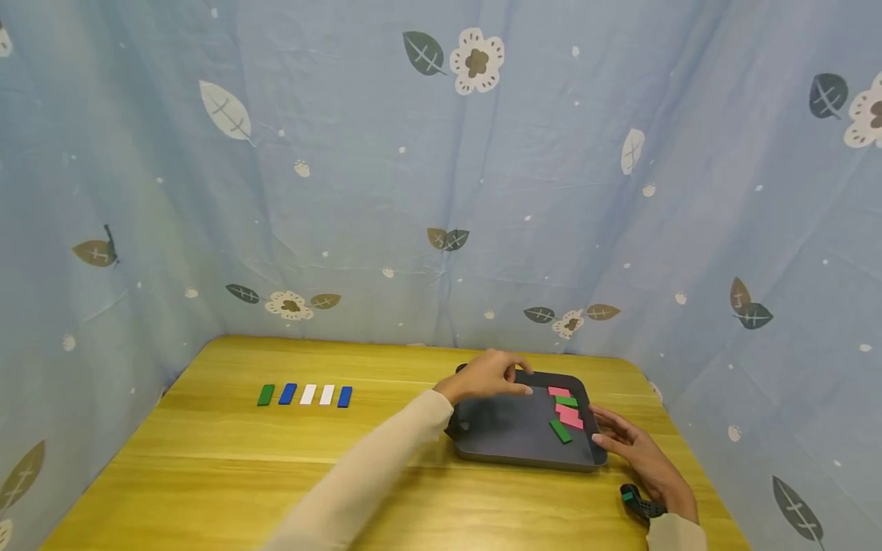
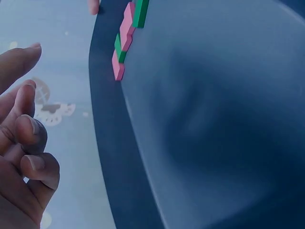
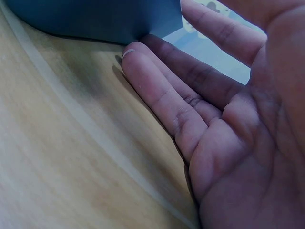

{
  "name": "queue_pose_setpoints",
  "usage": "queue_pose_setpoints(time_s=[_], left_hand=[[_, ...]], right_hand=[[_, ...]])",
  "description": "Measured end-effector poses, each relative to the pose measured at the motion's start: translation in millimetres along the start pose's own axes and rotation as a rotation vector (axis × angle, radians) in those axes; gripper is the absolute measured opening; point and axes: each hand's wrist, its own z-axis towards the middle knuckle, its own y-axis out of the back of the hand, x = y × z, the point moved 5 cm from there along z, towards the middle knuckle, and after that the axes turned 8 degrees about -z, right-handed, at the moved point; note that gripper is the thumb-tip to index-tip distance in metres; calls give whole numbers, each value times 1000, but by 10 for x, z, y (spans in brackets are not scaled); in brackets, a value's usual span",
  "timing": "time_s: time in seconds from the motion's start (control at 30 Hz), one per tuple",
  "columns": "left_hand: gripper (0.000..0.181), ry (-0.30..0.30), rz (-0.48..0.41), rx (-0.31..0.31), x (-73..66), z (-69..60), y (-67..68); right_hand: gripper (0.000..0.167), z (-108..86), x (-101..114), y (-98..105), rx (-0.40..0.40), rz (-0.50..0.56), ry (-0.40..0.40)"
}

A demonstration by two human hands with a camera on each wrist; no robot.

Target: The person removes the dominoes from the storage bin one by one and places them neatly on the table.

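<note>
The work looks about halfway: a green block (image 1: 266, 395), two blue blocks (image 1: 287, 394) and two white blocks (image 1: 308, 394) line the table (image 1: 207, 474), left; three pink blocks (image 1: 571, 421) and two green blocks (image 1: 560, 431) await in one tray (image 1: 499, 432), lower right. The left hand (image 1: 486, 376), fingers and thumb apart, holds nothing; the right hand's (image 1: 641, 453) fingers touch the tray.

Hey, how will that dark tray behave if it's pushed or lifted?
The tray looks stiff, given its evenly upright walls. Its low, wide shape should make tipping unlikely when pushed. Tilted, its pink pieces and green pieces would probably slide, seemingly lying loose.
</note>
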Motion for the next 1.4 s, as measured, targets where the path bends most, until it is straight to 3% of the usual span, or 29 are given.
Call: queue_pose_setpoints(time_s=[0.33,0.6,0.97,1.4], left_hand=[[36,-34,-14,51,-57,196,-264],[35,10,-73,51,39,284,-421],[36,48,36,113,118,327,-642],[39,-29,180,299,81,401,-840]], right_hand=[[68,7,-18,41,-6,6,-20],[67,19,-14,55,-9,-25,0],[63,-8,-17,32,-11,-15,12],[60,-20,-40,9,-29,1,8]])
